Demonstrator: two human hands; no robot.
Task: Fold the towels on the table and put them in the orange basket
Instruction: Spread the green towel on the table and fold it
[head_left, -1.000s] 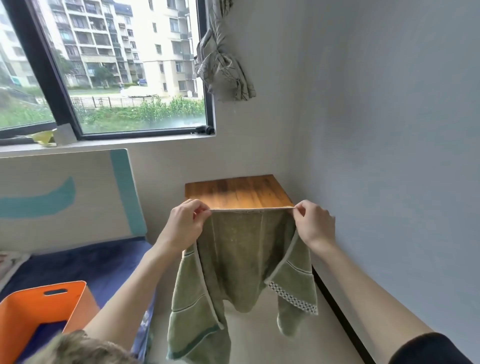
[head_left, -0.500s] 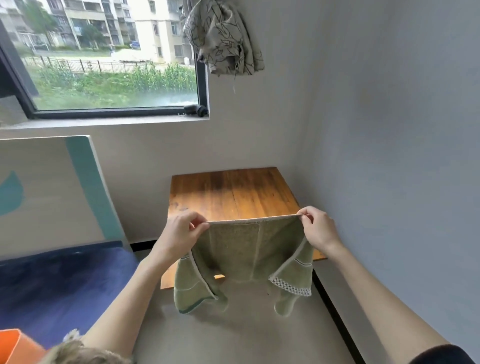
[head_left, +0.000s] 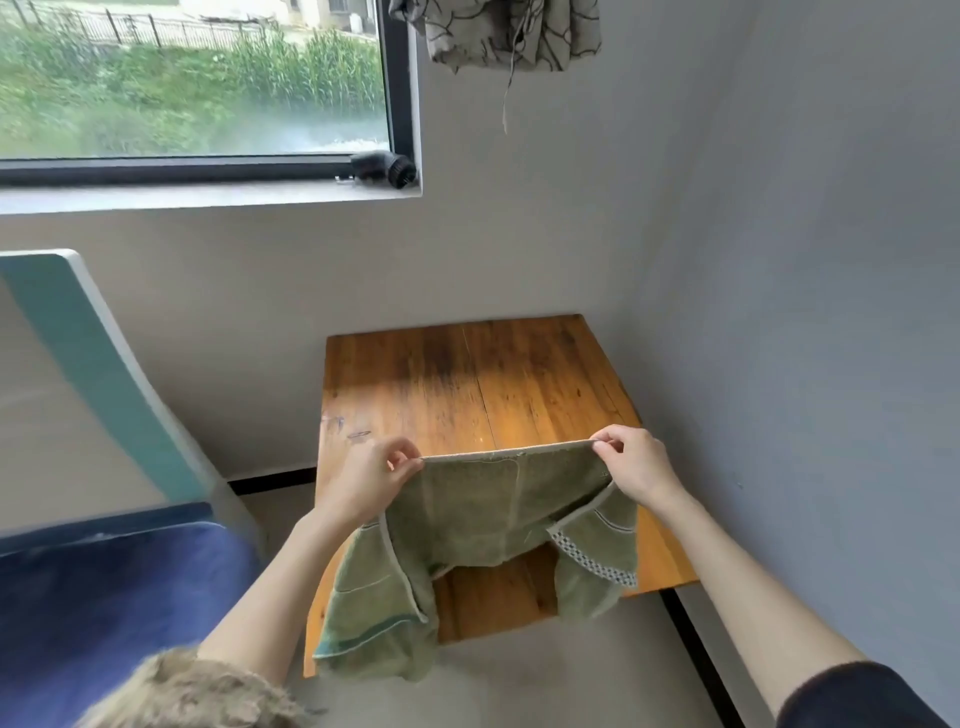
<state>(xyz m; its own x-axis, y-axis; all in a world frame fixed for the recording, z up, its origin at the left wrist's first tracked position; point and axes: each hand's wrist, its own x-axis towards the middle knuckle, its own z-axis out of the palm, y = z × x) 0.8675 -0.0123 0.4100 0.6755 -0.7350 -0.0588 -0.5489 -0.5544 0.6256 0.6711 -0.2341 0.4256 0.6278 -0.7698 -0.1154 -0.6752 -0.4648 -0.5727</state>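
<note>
both hands, left and right, are pinching a fuzzy green towel taut above the worn wooden surface in a grey-walled corner.

The far half of the wooden table, at frame centre, is lying bare, giving open room to reach. The green towel is hanging over the near half, stretched between both hands. Walls are closing the table in behind and on the right. A padded board is leaning at left, with floor showing between it and the table.
</note>
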